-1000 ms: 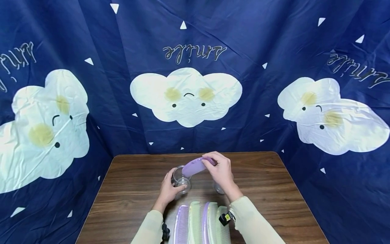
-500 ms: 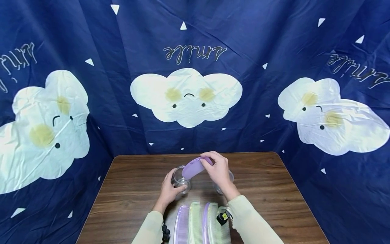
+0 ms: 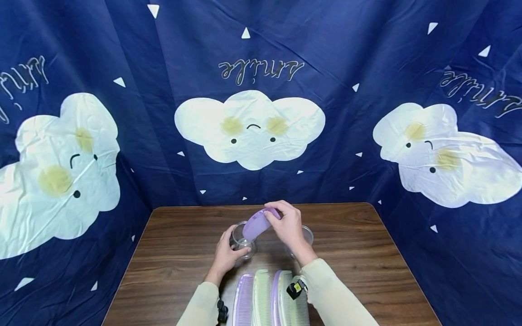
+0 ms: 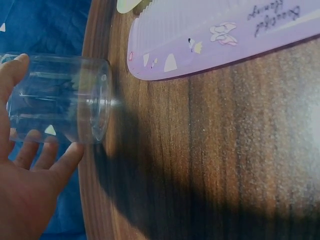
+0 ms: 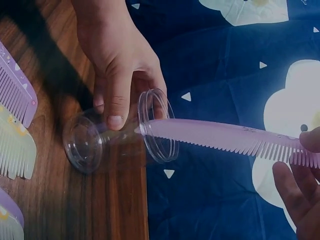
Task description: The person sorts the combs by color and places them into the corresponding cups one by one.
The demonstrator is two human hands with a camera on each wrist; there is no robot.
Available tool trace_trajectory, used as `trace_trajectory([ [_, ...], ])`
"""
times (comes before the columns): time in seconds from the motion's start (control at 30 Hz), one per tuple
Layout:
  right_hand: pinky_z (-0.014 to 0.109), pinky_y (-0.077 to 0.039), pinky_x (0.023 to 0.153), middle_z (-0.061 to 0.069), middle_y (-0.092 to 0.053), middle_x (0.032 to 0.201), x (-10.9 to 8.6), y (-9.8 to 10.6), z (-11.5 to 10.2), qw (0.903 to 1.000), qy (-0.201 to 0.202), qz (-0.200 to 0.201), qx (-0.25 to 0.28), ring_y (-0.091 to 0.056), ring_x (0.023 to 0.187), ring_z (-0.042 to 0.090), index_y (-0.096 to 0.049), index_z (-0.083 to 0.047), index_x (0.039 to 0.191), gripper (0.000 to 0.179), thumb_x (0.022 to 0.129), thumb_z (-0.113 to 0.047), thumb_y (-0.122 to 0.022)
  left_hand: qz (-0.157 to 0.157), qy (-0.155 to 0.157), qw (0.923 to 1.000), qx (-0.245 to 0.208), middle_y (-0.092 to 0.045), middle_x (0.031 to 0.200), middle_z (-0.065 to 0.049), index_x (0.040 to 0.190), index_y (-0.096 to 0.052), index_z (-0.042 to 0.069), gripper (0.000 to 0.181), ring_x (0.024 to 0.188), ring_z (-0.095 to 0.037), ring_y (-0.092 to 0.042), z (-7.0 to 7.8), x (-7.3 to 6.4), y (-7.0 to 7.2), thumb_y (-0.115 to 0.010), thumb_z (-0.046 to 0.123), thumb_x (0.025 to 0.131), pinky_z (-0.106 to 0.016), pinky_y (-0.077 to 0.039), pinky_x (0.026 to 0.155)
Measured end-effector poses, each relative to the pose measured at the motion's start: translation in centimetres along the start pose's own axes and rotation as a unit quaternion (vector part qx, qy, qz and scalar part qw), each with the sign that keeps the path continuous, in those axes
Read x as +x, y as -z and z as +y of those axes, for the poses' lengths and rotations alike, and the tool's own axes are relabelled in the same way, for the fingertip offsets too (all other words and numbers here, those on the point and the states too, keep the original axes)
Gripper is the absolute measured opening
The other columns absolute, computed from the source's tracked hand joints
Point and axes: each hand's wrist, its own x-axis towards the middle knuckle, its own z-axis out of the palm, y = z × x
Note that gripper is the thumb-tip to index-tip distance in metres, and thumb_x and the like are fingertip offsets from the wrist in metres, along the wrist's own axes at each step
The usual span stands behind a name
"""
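Observation:
A clear plastic jar (image 5: pixel 82 145) stands on the table, and my left hand (image 3: pixel 223 253) holds it with the thumb on one side and fingers on the other. My right hand (image 3: pixel 288 226) pinches a purple comb (image 5: pixel 215 134) by its upper end. The comb slants down to the left, its lower tip just inside the jar's mouth in the right wrist view. Toothed along its lower edge there, it is partly hidden by my right fingers. In the left wrist view the jar (image 4: pixel 55 100) shows between thumb and fingers, see-through.
Several purple and green combs lie side by side at the near edge, among them a purple comb (image 3: pixel 240 299) and a green comb (image 3: pixel 261 299). A second clear jar (image 3: pixel 308 234) stands behind my right hand. Blue cloth (image 3: pixel 253 190) hangs behind the wooden table (image 3: pixel 346 253).
My right hand has shifted slightly left, and the purple comb has tilted steeper, its tip staying at the jar's mouth. More of the second jar shows. My left hand keeps still.

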Motion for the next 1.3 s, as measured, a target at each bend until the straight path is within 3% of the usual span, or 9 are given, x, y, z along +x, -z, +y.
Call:
trace_trajectory([
  [0.27, 0.034, -0.062, 0.072, -0.001, -0.077, 0.095, 0.1, -1.0, 0.4, 0.9998, 0.007, -0.011, -0.013, -0.070, 0.085, 0.015, -0.081, -0.013, 0.097, 0.019, 0.080, -0.006, -0.085, -0.001, -0.002, 1.0000, 0.000, -0.054, 0.140, -0.022, 0.148, -0.049, 0.014, 0.093, 0.125, -0.040, -0.058, 0.2, 0.0, 0.1, -0.096, 0.012, 0.068, -0.051, -0.057, 0.102],
  [0.6, 0.030, -0.061, 0.073, -0.001, -0.076, 0.094, 0.1, -2.0, 0.5, 0.9997, 0.011, -0.010, -0.020, -0.070, 0.084, 0.015, -0.081, -0.011, 0.098, 0.019, 0.080, -0.006, -0.084, 0.002, -0.010, 0.9999, 0.001, -0.054, 0.139, -0.021, 0.149, -0.049, 0.013, 0.093, 0.127, -0.039, -0.057, 0.3, 0.2, 0.3, -0.096, 0.012, 0.068, -0.054, -0.056, 0.101],
  [0.83, 0.034, -0.061, 0.073, 0.002, -0.075, 0.094, 0.4, -2.7, 0.4, 0.9985, -0.011, -0.050, -0.019, -0.069, 0.084, 0.016, -0.080, -0.009, 0.098, 0.016, 0.082, -0.007, -0.082, -0.004, -0.013, 0.9999, 0.000, -0.054, 0.139, -0.023, 0.149, -0.048, 0.012, 0.094, 0.127, -0.041, -0.056, 0.1, 0.2, 0.1, -0.096, 0.012, 0.068, -0.054, -0.056, 0.102],
  [1.3, 0.033, -0.059, 0.074, 0.001, -0.075, 0.093, 0.1, -4.1, 1.1, 0.9954, -0.010, -0.065, -0.069, -0.070, 0.085, 0.017, -0.080, -0.012, 0.097, 0.016, 0.082, -0.009, -0.083, 0.001, -0.012, 0.9998, 0.017, -0.055, 0.139, -0.020, 0.148, -0.049, 0.015, 0.095, 0.125, -0.039, -0.057, -0.3, 0.1, -0.1, -0.097, 0.015, 0.066, -0.050, -0.059, 0.099],
])
